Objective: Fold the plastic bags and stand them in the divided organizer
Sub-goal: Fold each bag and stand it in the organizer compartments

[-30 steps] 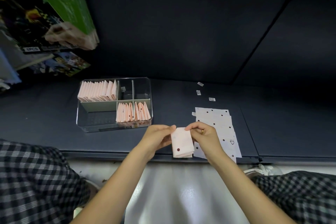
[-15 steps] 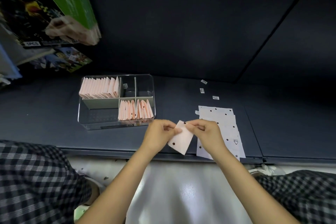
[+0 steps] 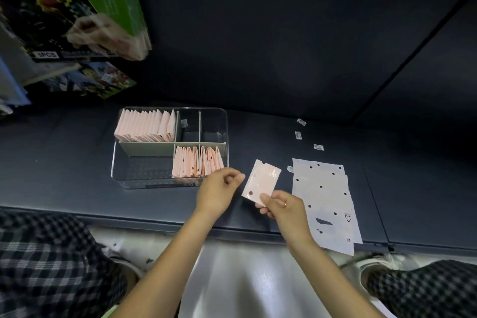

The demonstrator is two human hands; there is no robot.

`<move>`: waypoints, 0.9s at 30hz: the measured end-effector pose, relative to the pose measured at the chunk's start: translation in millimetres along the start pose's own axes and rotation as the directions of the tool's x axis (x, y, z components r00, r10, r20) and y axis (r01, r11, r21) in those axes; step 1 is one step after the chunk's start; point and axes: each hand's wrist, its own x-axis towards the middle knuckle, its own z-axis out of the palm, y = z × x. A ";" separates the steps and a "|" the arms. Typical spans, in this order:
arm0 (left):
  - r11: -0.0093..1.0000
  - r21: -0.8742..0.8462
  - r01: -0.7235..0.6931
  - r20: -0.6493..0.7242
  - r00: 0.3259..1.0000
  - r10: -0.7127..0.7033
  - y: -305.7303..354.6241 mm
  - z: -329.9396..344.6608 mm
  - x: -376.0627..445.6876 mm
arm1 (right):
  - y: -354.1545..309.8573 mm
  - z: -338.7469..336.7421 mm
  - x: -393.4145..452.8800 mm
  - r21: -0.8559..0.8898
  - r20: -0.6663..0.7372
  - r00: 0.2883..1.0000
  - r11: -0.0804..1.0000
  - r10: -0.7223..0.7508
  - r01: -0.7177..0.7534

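My right hand pinches the folded bag, pale pink with a dark dot, rising beyond my fingertips. My left hand, loosely curled and empty, hangs just beside it, near the organizer.

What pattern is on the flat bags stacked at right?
White with scattered black dots on the flat bags, seen in the head view.

Shop: dark display shelf, packaged goods
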 end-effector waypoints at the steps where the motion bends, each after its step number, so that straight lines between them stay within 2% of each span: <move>1: 0.979 0.202 -0.038 -0.058 0.997 0.051 -4.4 -2.0 7.0 | -0.2 0.4 3.3 -0.017 -0.011 1.000 1.000 -0.012 0.011; 3: 0.856 0.512 -0.076 -0.099 0.984 0.147 -14.1 -7.4 20.4 | -0.5 2.0 10.3 -0.060 -0.022 0.999 0.997 -0.042 0.041; 5: 0.753 0.649 -0.111 -0.058 0.979 0.194 -23.6 -11.6 31.5 | -2.5 5.0 17.8 -0.101 -0.025 0.996 0.992 -0.081 0.078; 8: 0.625 0.758 -0.185 0.044 0.971 0.234 -35.6 -15.2 43.2 | -6.7 12.8 30.0 -0.143 -0.012 0.994 0.984 -0.113 0.110; 11: 0.512 0.824 -0.245 0.155 0.965 0.212 -42.1 -20.9 55.6 | -9.6 23.1 43.0 -0.179 -0.007 0.993 0.977 -0.117 0.114; 14: 0.429 0.852 -0.301 0.212 0.947 0.242 -44.2 -24.8 65.0 | -12.2 34.3 56.3 -0.297 -0.002 0.990 0.945 -0.144 0.137; 17: 0.440 0.848 -0.296 0.178 0.941 0.289 -43.6 -27.1 66.8 | -17.6 46.4 68.5 -0.467 0.008 0.979 0.865 -0.203 0.183; 21: 0.509 0.826 -0.243 0.093 0.949 0.302 -48.6 -30.7 62.4 | -26.0 64.3 79.2 -0.703 0.103 0.949 0.653 -0.298 0.281; 27: 0.549 0.804 -0.230 0.066 0.951 0.302 -53.2 -30.3 54.6 | -31.2 94.1 85.4 -0.859 0.146 0.946 0.437 -0.290 0.267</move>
